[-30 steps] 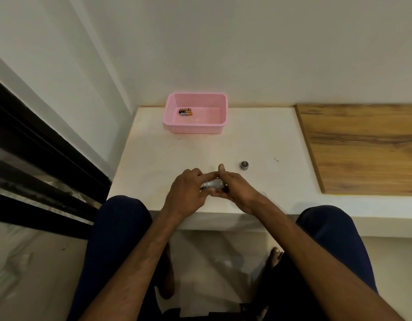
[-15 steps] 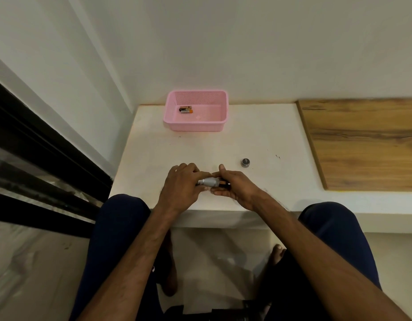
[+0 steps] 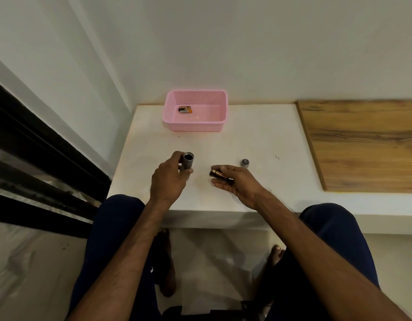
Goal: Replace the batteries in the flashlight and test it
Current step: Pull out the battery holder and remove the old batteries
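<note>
White plaster walls met in a corner behind a pale stone table [image 3: 258, 135], with a brown wood-grain panel [image 3: 367, 144] lying along its right side. At the back of the table stood a pink perforated plastic basket [image 3: 220, 125], and two small batteries with orange ends [image 3: 185, 109] lay side by side inside it near its left wall. The left hand [image 3: 169, 181] held a grey metal flashlight body [image 3: 187, 161] above the table, its fingers [image 3: 177, 157] wrapped around the barrel and its open dark end tilted up toward the camera. The right hand [image 3: 237, 181] was apart from the left one, palm turned up, with a dark cylindrical piece with a coppery band [image 3: 220, 176] lying across its loosely curled fingers [image 3: 220, 187]; it looked like a battery or battery holder, though the view was too small to be sure. A small round grey flashlight cap [image 3: 244, 162] rested on the table just beyond the right hand. Dark blue trousers [image 3: 112, 228] covered the seated person's knees at the table's near edge.
</note>
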